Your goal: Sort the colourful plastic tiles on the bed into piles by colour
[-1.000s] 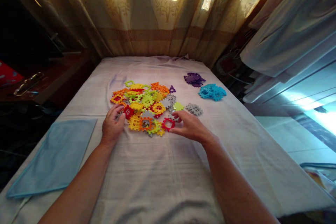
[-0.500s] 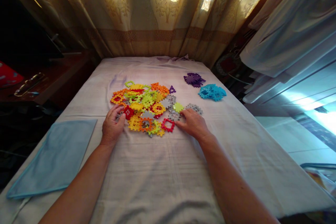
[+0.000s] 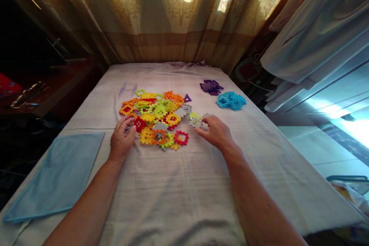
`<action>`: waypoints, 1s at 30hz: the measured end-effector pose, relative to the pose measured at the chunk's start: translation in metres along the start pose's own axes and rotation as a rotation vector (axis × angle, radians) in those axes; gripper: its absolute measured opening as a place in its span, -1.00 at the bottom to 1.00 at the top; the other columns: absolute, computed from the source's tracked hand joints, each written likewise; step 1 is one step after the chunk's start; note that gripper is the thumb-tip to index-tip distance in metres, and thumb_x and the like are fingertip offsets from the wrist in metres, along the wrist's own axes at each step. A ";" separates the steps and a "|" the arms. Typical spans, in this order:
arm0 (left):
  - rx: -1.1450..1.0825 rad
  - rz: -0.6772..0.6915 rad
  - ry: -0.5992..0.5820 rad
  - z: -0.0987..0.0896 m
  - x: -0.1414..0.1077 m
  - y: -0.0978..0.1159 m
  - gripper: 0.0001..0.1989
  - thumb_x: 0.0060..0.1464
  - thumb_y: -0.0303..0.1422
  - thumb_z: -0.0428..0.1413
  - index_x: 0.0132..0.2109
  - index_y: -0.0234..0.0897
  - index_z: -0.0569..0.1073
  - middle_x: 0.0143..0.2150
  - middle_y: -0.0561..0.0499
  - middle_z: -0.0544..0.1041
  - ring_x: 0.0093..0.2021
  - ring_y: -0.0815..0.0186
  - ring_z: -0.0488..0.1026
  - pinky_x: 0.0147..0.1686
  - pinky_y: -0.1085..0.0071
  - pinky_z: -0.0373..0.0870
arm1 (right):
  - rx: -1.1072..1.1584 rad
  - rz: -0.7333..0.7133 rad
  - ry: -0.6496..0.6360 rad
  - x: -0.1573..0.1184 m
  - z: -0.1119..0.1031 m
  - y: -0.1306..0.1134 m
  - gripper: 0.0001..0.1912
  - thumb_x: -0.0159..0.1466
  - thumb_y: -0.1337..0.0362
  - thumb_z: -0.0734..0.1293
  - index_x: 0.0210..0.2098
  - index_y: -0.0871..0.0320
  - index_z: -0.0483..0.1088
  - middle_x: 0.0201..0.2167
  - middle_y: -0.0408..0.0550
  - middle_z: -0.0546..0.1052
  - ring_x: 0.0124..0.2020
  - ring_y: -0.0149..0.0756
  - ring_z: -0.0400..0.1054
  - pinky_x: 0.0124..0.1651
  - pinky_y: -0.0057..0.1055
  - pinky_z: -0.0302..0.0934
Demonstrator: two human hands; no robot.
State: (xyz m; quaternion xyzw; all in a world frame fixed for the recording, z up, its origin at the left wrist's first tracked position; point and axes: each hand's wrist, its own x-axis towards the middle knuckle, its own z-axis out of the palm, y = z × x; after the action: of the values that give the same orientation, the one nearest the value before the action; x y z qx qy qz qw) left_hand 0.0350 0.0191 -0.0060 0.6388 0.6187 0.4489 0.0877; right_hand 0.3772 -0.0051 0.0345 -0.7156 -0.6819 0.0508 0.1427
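The grey toothed piece lies on the pale cloth right of the mixed pile; likely light and stiff, best pinched by its rim. Our right hand meets its edge, our left hand curls beside a red piece; we cannot tell whether either grips.
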 end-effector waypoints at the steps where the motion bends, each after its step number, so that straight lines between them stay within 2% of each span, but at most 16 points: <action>1: -0.001 -0.003 -0.002 0.000 0.000 0.000 -0.67 0.13 -0.21 0.07 -0.01 -0.19 0.53 0.18 -0.11 0.47 0.19 0.15 0.42 0.28 0.16 0.26 | 0.002 0.026 0.035 0.002 -0.001 0.007 -0.59 0.18 -0.02 0.39 -0.10 0.11 0.48 -0.10 0.02 0.53 -0.13 -0.17 0.42 -0.12 -0.32 0.26; 6: -0.005 -0.012 -0.013 -0.001 0.000 0.000 -0.67 0.13 -0.22 0.07 0.00 -0.17 0.53 0.19 -0.10 0.46 0.19 0.14 0.41 0.29 0.14 0.25 | -0.032 0.185 0.165 0.010 0.000 0.040 -0.56 0.16 -0.05 0.38 -0.12 0.13 0.49 -0.11 0.06 0.52 -0.12 -0.13 0.42 -0.14 -0.29 0.26; 11: -0.001 -0.004 -0.012 0.000 0.000 0.000 -0.67 0.14 -0.21 0.07 0.00 -0.18 0.53 0.19 -0.11 0.46 0.20 0.14 0.41 0.29 0.14 0.24 | -0.072 0.263 0.180 0.012 0.002 0.052 -0.47 0.14 -0.09 0.38 -0.06 0.16 0.49 -0.11 0.11 0.52 -0.08 -0.06 0.39 -0.09 -0.24 0.24; 13: 0.003 0.000 -0.009 0.000 0.000 -0.001 -0.66 0.13 -0.21 0.06 0.00 -0.20 0.53 0.19 -0.12 0.46 0.19 0.13 0.41 0.28 0.14 0.25 | -0.080 0.225 0.206 0.011 0.002 0.046 -0.44 0.16 -0.04 0.37 0.02 0.20 0.46 -0.02 0.18 0.50 -0.01 0.00 0.36 -0.01 -0.18 0.22; 16: 0.006 0.003 -0.011 0.000 0.000 -0.001 -0.66 0.13 -0.21 0.06 -0.01 -0.20 0.53 0.19 -0.12 0.46 0.18 0.13 0.42 0.28 0.14 0.27 | -0.059 0.042 0.234 0.009 0.006 0.026 -0.54 0.26 0.11 0.30 0.08 0.19 0.43 0.12 0.20 0.44 0.14 0.05 0.26 0.13 -0.09 0.12; 19: 0.008 0.002 -0.013 0.000 0.000 -0.002 -0.68 0.13 -0.21 0.07 -0.02 -0.18 0.53 0.18 -0.10 0.47 0.19 0.15 0.41 0.28 0.15 0.26 | -0.064 -0.119 0.177 0.007 0.016 0.001 -0.61 0.32 0.15 0.25 0.07 0.13 0.44 0.19 0.15 0.41 0.28 0.06 0.11 0.25 0.00 -0.03; 23: 0.009 0.006 -0.006 0.000 0.000 -0.002 -0.68 0.13 -0.20 0.06 -0.03 -0.17 0.53 0.17 -0.09 0.47 0.19 0.15 0.41 0.29 0.14 0.25 | -0.141 -0.145 0.091 0.004 0.029 -0.018 -0.60 0.35 0.09 0.21 0.09 0.08 0.42 0.19 0.13 0.42 0.34 0.11 0.02 0.30 0.13 -0.19; 30: 0.007 0.012 -0.003 0.001 0.000 -0.001 -0.65 0.12 -0.18 0.05 -0.03 -0.21 0.54 0.17 -0.13 0.48 0.18 0.14 0.42 0.26 0.16 0.28 | -0.092 -0.161 0.068 -0.003 0.025 -0.024 -0.69 0.36 0.10 0.23 -0.03 0.07 0.49 0.04 0.10 0.53 0.26 0.06 0.13 0.29 0.10 -0.16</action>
State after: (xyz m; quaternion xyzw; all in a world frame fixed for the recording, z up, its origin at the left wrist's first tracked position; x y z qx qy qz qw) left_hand 0.0350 0.0199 -0.0066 0.6434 0.6163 0.4462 0.0839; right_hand 0.3470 -0.0037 0.0168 -0.6656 -0.7335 -0.0165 0.1363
